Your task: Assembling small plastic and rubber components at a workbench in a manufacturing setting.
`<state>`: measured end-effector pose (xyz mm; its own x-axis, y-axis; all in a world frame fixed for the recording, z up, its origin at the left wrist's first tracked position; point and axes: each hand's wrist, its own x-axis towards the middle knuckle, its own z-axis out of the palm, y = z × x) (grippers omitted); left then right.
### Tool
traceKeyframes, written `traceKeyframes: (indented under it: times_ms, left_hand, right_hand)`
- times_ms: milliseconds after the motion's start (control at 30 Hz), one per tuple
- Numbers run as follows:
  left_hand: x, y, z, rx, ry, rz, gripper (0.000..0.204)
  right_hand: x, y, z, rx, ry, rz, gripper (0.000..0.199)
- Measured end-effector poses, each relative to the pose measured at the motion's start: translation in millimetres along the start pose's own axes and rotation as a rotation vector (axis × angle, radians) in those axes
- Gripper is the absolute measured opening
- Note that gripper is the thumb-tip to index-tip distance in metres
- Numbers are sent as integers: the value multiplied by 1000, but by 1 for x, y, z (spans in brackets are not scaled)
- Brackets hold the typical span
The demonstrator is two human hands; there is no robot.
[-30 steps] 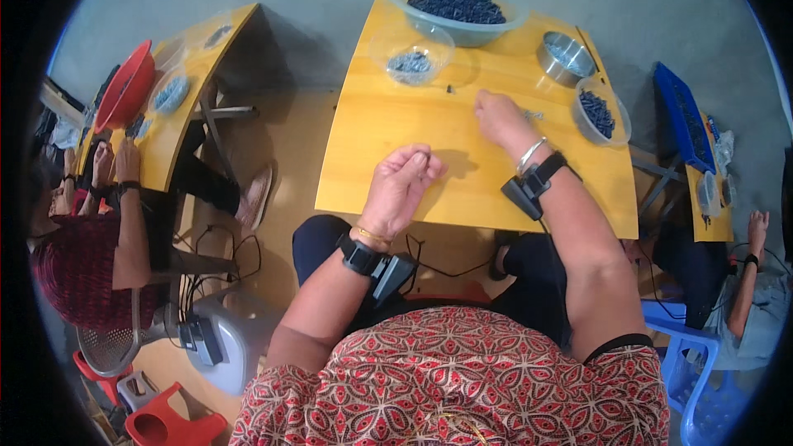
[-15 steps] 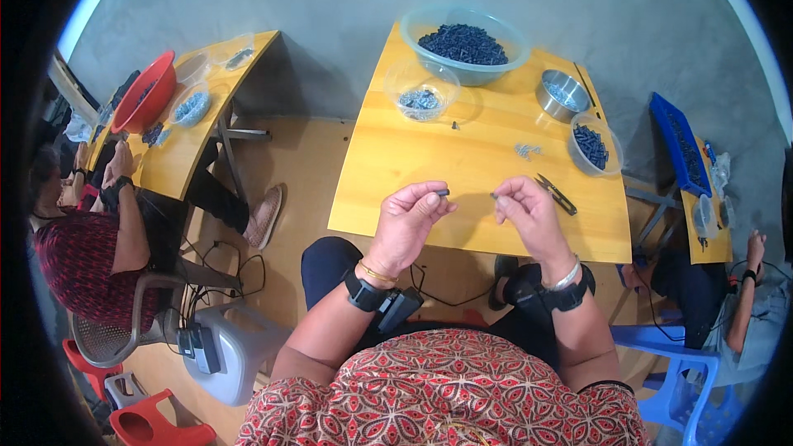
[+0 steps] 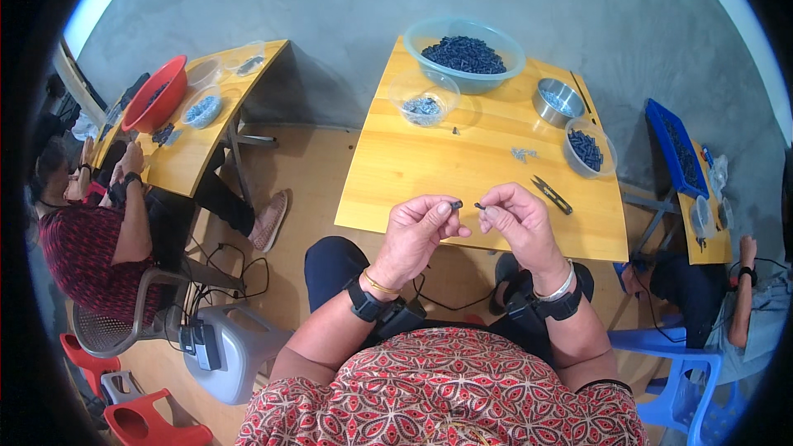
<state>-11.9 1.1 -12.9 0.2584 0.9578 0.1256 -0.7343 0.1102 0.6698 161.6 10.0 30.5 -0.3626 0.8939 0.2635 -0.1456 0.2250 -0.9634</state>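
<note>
My left hand (image 3: 413, 235) is closed in a pinch on a small dark cylindrical piece (image 3: 456, 205), its end poking out past thumb and forefinger. Facing it, my right hand (image 3: 524, 227) pinches a smaller dark piece (image 3: 479, 206) between thumb and fingertip. A narrow gap separates the two pieces, over the near edge of the yellow table (image 3: 388, 190). Just beyond my right hand lie black thread snips (image 3: 552, 195). Farther off are a little pile of small pale parts (image 3: 523, 154) and one small dark part (image 3: 455, 130).
A large translucent basin (image 3: 514, 66) of dark pieces stands at the back. Around it are a clear tub (image 3: 446, 99) of small parts, a metal bowl (image 3: 560, 116) and a clear tub (image 3: 585, 167) of dark cylinders. People work at tables with a red basin (image 3: 169, 99) and a blue tray (image 3: 671, 144).
My hands have come closer together, the right one moving left, so the two small pieces now nearly meet. The whole view has shifted slightly.
</note>
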Motion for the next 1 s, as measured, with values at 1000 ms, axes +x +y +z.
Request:
traceKeyframes:
  times_ms: [1000]
  left_hand:
    - [-3,-3,-3,354,-4,141,15]
  right_hand:
    - [6,-5,-3,-140,-110,-31,6]
